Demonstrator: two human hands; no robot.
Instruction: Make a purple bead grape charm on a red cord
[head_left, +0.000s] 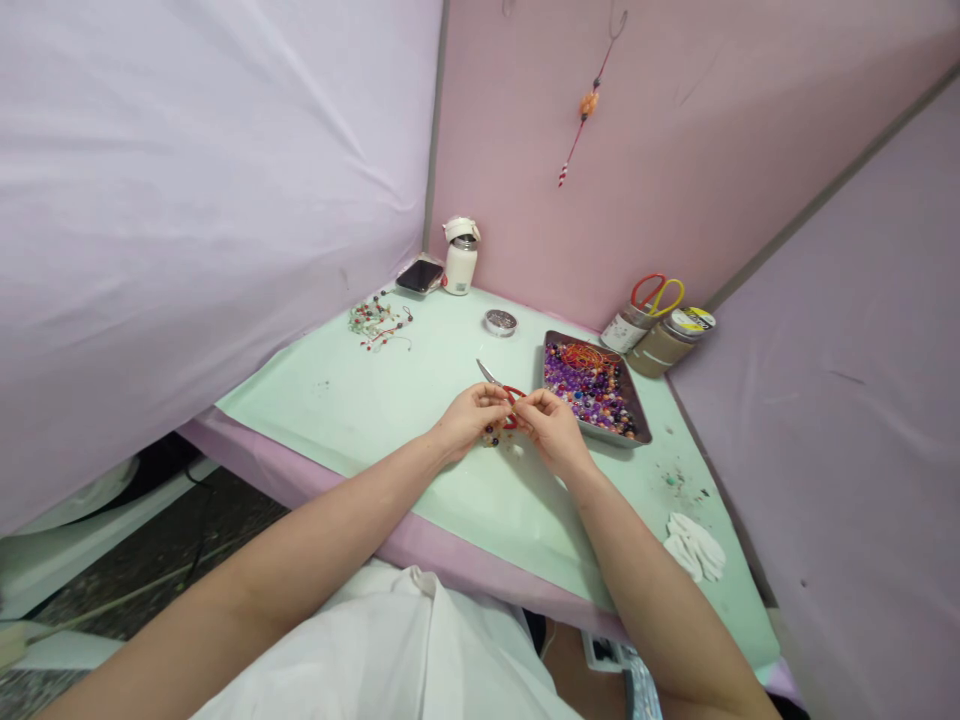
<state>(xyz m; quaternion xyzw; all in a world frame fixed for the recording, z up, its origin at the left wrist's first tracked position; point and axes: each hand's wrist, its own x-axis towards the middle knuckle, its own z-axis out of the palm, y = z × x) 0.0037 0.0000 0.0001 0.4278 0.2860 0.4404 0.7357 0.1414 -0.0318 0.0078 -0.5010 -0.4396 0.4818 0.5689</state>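
In the head view, your left hand (474,415) and right hand (551,425) meet over the worktop (360,400), nearly touching. On each, thumb and fingertips are pinched together; whatever lies between them is too small to make out. The beaded strand (491,438) is just below your fingers, between the two hands, and you cannot tell from here which one grips it. Scissors (489,373) with red handles lie just beyond, blades pointing away to your left, handles partly hidden by your fingers.

Near your right hand is a metal tray (611,437) of loose purple and multicoloured beads (581,385), with red-orange cord (589,357) at its far end. Farther off stand a round clear case (500,322), a white bottle (460,265) and a phone (420,276), with finished-looking bead strings (379,322) lying to the left. White gloves (695,547) rest beside your right forearm.
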